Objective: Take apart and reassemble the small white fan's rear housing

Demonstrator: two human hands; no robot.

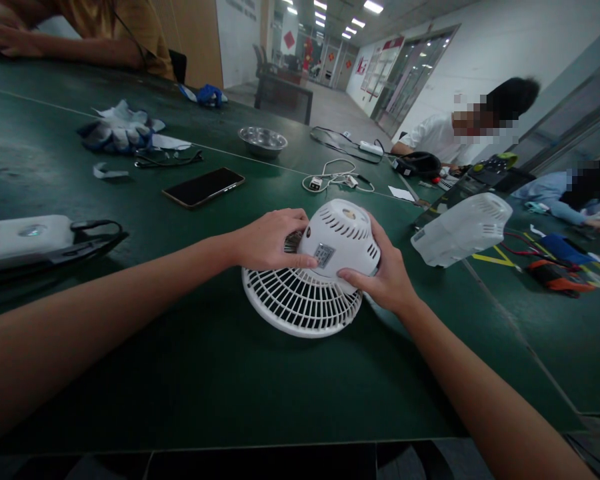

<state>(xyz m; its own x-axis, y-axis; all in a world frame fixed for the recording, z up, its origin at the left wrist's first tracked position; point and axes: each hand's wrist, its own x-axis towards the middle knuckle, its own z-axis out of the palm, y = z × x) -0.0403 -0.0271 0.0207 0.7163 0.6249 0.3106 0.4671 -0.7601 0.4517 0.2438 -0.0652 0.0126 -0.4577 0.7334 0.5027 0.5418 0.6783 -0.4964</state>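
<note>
A white electric fan head (304, 303) lies on the green table with its round slatted grille downward. Its white motor housing (341, 233) points up, with vent slots and a small grey label. Around the left side of the housing curls my left hand (275, 241), its thumb beside the label and its fingers partly hidden behind. My right hand (384, 272) grips the other side, thumb across the front and fingers reaching toward the back. Both hands are closed on the housing, which looks slightly tilted.
Beyond the fan lie a phone (203, 187), a metal bowl (263, 141), a white cable (330, 179) and gloves (123, 128). A white vented plastic cover (463, 230) stands right, near an orange-black tool (560, 277). A white device (25, 240) sits left. Other people sit around the table.
</note>
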